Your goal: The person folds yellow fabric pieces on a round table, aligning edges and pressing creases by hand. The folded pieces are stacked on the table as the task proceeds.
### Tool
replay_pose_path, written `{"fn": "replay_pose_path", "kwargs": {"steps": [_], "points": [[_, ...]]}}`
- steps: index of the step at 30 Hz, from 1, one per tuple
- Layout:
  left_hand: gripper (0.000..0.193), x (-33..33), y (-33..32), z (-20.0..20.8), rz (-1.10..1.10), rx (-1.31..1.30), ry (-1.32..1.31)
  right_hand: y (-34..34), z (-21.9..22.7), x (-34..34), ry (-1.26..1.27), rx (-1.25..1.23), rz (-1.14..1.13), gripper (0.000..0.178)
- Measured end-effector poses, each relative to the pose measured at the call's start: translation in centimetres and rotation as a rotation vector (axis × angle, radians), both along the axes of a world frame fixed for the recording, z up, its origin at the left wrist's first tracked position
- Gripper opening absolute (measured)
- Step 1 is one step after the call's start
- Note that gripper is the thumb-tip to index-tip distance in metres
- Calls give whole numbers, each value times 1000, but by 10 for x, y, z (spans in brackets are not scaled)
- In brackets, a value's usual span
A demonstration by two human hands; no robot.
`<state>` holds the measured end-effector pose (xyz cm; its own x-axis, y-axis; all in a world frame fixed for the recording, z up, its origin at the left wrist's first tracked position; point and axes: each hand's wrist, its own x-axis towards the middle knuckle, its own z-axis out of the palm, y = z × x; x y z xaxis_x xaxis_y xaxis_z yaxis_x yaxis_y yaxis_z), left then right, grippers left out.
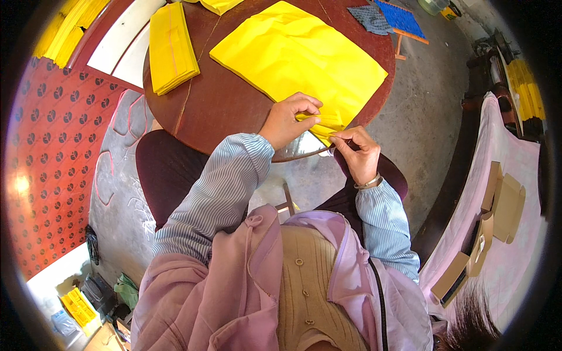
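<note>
Grey concrete floor (433, 111) down below, and above it stands the round, reddish-brown table (234, 105), its near rim arching over the person's knees. Centre stage, the broad rectangular sheet of thin, bright-yellow material (298, 52), lying aslant across the tabletop, softly creased, its near end right at the rim! Off to its left, just apart from it, the long, flat stack of folded yellow pieces (171, 50), lying lengthwise away from the person. And here are the hands, both at the sheet's near end! The left hand (293, 118) reaches over the table, fingers curled, thumb below them, yellow showing between; whether they're truly clamped, I can't tell. The right hand (358, 152), lower and just beyond the rim, has thumb and forefinger together, pinching the sheet's near corner. Between the two, the narrow, layered yellow fold (328, 123). Smallest of all, a slim, pale bracelet (369, 182) circles the right wrist, just above the striped blue-and-white cuff.
</note>
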<state>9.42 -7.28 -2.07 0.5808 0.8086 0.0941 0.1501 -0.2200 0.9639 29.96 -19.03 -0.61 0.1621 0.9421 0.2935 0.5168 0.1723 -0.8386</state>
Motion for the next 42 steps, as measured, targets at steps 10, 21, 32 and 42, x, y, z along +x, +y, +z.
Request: {"fn": "replay_pose_path", "kwargs": {"steps": [10,21,32,42], "points": [[17,-7,1,3,-82,208,-12,0,-1,-2,98,-69,-29,12],[15,2,0,0,25,-1,-9,-1,-2,-2,9,5,-6,14],[15,-5,3,0,-44,65,14,0,-1,-2,78,-37,-26,12],[19,0,-5,2,0,150,20,0,-9,-1,76,-21,-18,20]]}}
